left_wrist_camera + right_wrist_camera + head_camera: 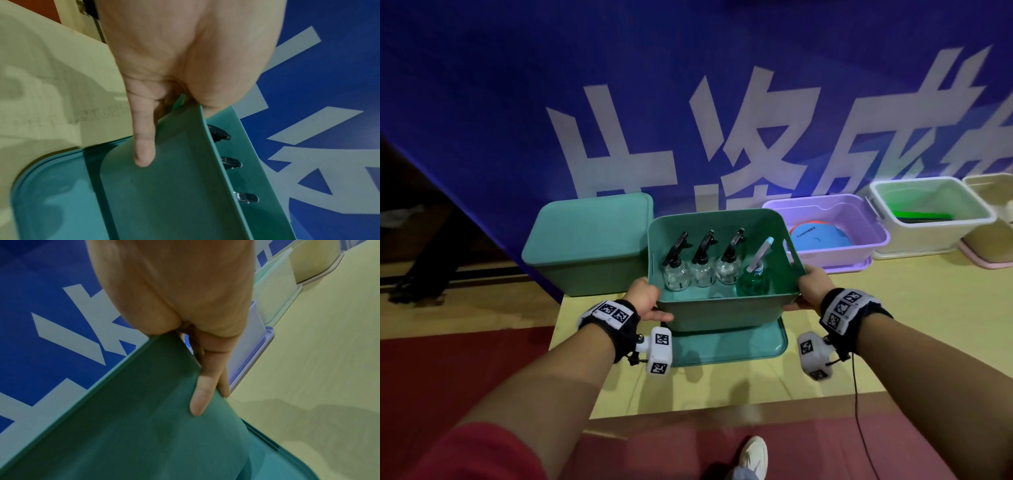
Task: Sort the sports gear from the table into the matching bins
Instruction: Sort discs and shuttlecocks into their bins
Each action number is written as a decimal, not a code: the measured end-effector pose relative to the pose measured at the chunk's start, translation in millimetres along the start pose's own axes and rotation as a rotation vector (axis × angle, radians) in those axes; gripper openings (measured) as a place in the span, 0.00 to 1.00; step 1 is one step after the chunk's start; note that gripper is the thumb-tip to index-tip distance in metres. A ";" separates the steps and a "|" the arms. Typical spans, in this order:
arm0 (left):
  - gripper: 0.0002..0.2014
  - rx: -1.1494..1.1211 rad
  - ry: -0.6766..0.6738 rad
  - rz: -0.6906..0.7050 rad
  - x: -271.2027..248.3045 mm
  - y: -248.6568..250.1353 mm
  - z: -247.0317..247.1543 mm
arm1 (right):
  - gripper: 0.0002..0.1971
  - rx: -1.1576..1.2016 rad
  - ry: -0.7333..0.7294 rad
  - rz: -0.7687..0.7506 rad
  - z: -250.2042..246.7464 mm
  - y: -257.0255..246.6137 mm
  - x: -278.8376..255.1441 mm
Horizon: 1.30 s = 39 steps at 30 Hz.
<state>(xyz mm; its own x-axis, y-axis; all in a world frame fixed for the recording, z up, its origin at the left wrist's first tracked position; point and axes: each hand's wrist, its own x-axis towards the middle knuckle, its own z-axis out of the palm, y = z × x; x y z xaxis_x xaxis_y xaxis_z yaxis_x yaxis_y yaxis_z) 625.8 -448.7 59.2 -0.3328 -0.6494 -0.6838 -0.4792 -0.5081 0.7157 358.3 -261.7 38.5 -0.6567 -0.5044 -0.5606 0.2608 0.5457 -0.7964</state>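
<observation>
An open green bin (722, 311) holds three clear spray bottles (702, 263) with black triggers and one blue-green bottle (753, 277). My left hand (643, 301) grips its left rim and my right hand (810, 287) grips its right rim, so the bin hangs just above a matching green lid (739, 346) lying flat below. In the left wrist view a finger (144, 146) lies straight down the bin wall (174, 186) while the thumb side clamps the rim. The right wrist view shows fingers (203, 394) on the bin's outer corner (133, 418).
A closed teal bin (592, 240) stands at the left. To the right are a purple bin (835, 236) with a blue disc, a white bin (928, 212) with green flat items, and a beige bin (993, 205). A blue banner (688, 102) rises behind them.
</observation>
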 end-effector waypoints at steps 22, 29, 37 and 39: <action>0.27 -0.143 0.080 -0.108 29.7 -27.5 11.5 | 0.13 0.066 -0.066 0.062 0.6 17.1 16.5; 0.35 -0.439 0.186 -0.093 28.2 -58.4 9.1 | 0.27 0.196 0.010 0.124 -1.5 60.3 25.6; 0.13 0.014 0.132 -0.279 45.2 -111.7 23.2 | 0.22 -0.102 0.001 0.257 15.6 129.4 53.4; 0.19 0.120 0.142 -0.276 56.3 -125.0 26.5 | 0.24 -0.192 0.007 0.228 19.9 139.5 60.9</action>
<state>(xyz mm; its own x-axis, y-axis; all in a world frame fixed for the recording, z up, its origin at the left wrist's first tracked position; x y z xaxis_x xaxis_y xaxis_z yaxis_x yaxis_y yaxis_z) 645.4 -406.8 -72.5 -0.0647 -0.5733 -0.8168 -0.6303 -0.6111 0.4788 368.8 -229.6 -111.3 -0.6018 -0.3495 -0.7181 0.2641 0.7615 -0.5919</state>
